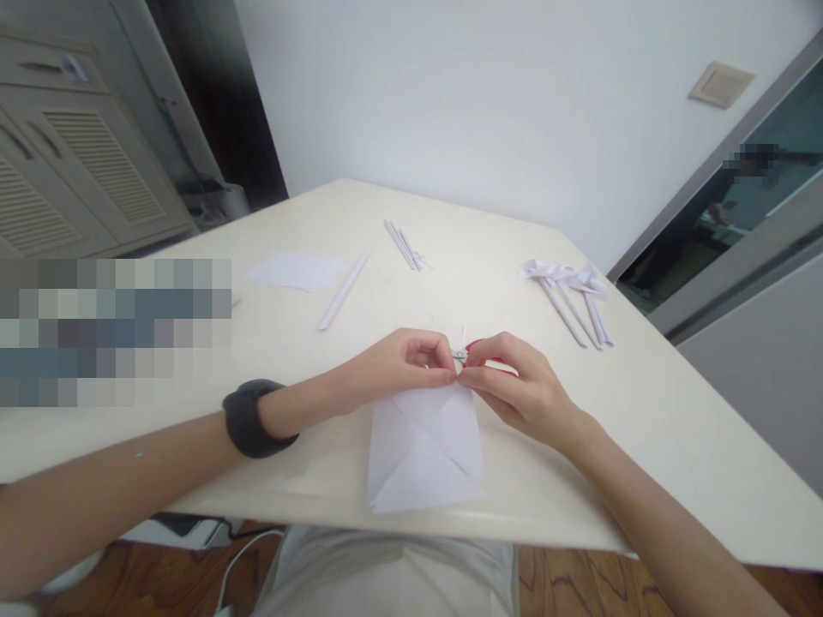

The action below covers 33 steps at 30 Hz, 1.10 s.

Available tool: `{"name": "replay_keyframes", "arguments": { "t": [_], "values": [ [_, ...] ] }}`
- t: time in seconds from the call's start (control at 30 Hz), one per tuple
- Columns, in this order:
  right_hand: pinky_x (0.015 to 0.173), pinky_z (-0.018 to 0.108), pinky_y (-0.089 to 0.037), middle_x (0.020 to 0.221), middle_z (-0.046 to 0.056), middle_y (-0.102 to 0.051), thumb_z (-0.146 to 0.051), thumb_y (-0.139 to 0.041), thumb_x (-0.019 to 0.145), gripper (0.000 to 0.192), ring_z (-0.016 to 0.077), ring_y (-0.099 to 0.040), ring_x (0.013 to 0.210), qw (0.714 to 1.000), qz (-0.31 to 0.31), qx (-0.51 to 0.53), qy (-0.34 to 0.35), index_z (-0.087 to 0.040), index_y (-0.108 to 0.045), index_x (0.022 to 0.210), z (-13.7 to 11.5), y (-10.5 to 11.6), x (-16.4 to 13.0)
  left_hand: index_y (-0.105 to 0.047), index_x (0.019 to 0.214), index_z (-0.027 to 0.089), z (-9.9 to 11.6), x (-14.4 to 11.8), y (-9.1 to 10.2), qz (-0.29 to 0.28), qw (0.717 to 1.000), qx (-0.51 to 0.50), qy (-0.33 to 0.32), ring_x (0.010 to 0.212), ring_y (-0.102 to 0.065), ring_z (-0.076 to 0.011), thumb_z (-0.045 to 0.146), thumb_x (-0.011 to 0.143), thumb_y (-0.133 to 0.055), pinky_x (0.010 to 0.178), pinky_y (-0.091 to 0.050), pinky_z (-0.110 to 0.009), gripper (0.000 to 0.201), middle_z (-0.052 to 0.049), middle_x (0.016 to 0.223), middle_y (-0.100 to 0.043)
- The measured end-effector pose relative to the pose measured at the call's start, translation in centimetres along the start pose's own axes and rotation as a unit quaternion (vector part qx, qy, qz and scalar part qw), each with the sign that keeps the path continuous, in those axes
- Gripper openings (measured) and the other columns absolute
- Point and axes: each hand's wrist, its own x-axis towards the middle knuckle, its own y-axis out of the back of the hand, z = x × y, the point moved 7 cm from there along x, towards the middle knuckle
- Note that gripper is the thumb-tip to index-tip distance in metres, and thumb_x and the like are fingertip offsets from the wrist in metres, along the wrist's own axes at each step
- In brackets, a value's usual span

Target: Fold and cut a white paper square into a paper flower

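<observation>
Head view shows our two hands meeting over a folded white paper sheet [424, 446] that lies on the near edge of the cream table [675, 411], straight in front of us. The sheet carries diagonal creases crossing near its middle, so some folding is already in it. At its far edge our left hand [392, 364] pinches with thumb and fingers closed, and our right hand [514, 386] does the same from the other side; between the fingertips sits a small metal piece [459, 354] with something red [479, 345] behind it, perhaps a small tool with a red handle, though we cannot tell just what it is. Both hands are closed around it and touch the top of the sheet. A dark wristband [250, 417] sits on our left wrist.

Beyond the sheet, to its far right, lies a bundle of rolled paper sticks with folded heads [569, 291], which look finished. Straight beyond it, further off, rest a few thin paper rolls [402, 244]; to the far left of the sheet lie one single paper roll [345, 289] and a flat paper scrap [297, 270].

We judge the work partway: several pieces made, this sheet creased but not yet shaped, loose rolls unused.
</observation>
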Motion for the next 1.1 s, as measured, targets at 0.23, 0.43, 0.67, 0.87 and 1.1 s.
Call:
{"name": "replay_keyframes", "arguments": {
  "t": [0.23,0.43,0.67,0.87,1.1],
  "values": [
    [0.061,0.029,-0.043,0.079,0.002,-0.06,-0.013,-0.05,0.085,0.018,0.015,-0.053,0.07,0.998,0.027,-0.041,0.035,-0.027,-0.056,0.093,-0.5,0.2,-0.4,-0.057,0.074,0.016,0.1,-0.3,-0.3,-0.007,1.0,-0.003,0.004,0.071,-0.054,-0.0112,0.027,0.076,-0.06,0.063,-0.04,-0.023,0.012,0.001,0.074,-0.058],
    [0.062,0.031,-0.043,0.081,0.005,-0.06,-0.011,-0.049,0.084,0.02,0.0166,-0.055,0.073,0.998,0.021,-0.044,0.029,-0.023,-0.056,0.098,-0.4,0.2,-0.4,-0.055,0.074,0.016,0.8,-0.4,-0.4,0.021,0.997,0.049,-0.051,0.073,-0.054,-0.0123,0.026,0.077,-0.058,0.066,-0.043,-0.025,0.011,0.0,0.074,-0.057],
    [0.069,0.033,-0.047,0.085,0.005,-0.058,-0.01,-0.054,0.081,0.016,0.0176,-0.056,0.08,0.995,0.016,0.072,-0.072,-0.021,-0.055,0.092,0.4,0.1,0.0,-0.057,0.076,0.016,3.0,-1.3,-0.3,0.055,0.971,0.168,-0.159,0.077,-0.056,-0.0125,0.019,0.08,-0.054,0.073,-0.046,-0.025,0.006,-0.001,0.079,-0.058],
    [0.07,0.033,-0.047,0.087,0.005,-0.055,-0.01,-0.053,0.08,0.015,0.0172,-0.055,0.083,0.987,0.029,0.122,-0.105,-0.021,-0.054,0.091,0.6,0.0,0.0,-0.061,0.078,0.015,3.1,-1.3,-0.2,0.049,0.965,0.172,-0.191,0.079,-0.057,-0.013,0.018,0.081,-0.055,0.075,-0.047,-0.026,0.007,-0.003,0.083,-0.06],
    [0.068,0.031,-0.047,0.084,0.004,-0.054,-0.011,-0.058,0.079,0.014,0.0152,-0.054,0.079,0.977,0.076,0.153,-0.128,-0.019,-0.054,0.09,0.9,0.2,-0.2,-0.062,0.079,0.015,2.8,-1.1,0.0,0.052,0.971,0.132,-0.195,0.081,-0.059,-0.0145,0.02,0.08,-0.058,0.077,-0.048,-0.028,0.007,-0.004,0.084,-0.062]
  ]
}}
